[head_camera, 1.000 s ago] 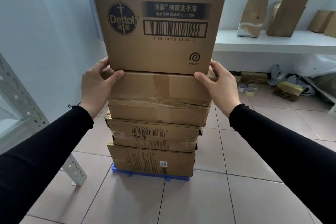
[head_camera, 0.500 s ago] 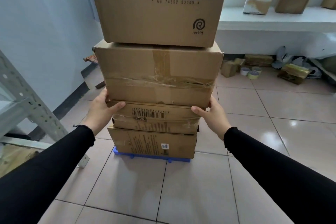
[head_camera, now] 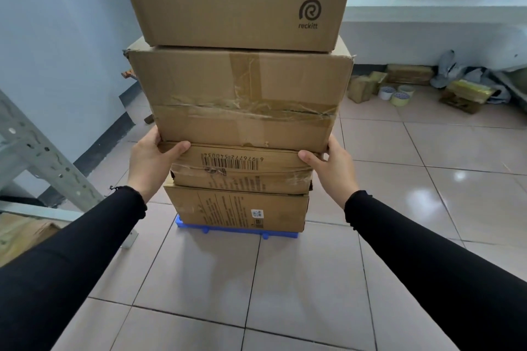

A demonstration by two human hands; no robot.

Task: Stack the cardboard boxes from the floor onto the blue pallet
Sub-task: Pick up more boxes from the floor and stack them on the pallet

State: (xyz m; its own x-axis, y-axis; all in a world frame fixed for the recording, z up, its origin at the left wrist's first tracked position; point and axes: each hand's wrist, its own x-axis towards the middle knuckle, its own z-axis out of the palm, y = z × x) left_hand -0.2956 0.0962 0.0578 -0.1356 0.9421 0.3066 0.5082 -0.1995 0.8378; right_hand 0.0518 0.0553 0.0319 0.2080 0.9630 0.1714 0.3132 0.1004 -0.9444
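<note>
Several cardboard boxes stand stacked on the blue pallet (head_camera: 228,229), whose edge shows under the stack. On top is a Dettol box (head_camera: 233,8), then a wide taped box (head_camera: 242,100), a flat barcode box (head_camera: 242,171) and a bottom box (head_camera: 236,208). My left hand (head_camera: 151,162) grips the barcode box's left end and my right hand (head_camera: 333,168) its right end. Both thumbs lie on its front face, just under the taped box's bottom edge. The fingers are hidden behind the sides.
A grey metal rack (head_camera: 42,157) leans in at the left by the wall. Tape rolls (head_camera: 399,95) and small packages (head_camera: 459,97) lie on the tiled floor at the back right. A white shelf (head_camera: 427,10) above them carries cardboard pieces.
Both hands have slid down from the base of the Dettol box to the ends of the barcode box. The view has dropped and come closer.
</note>
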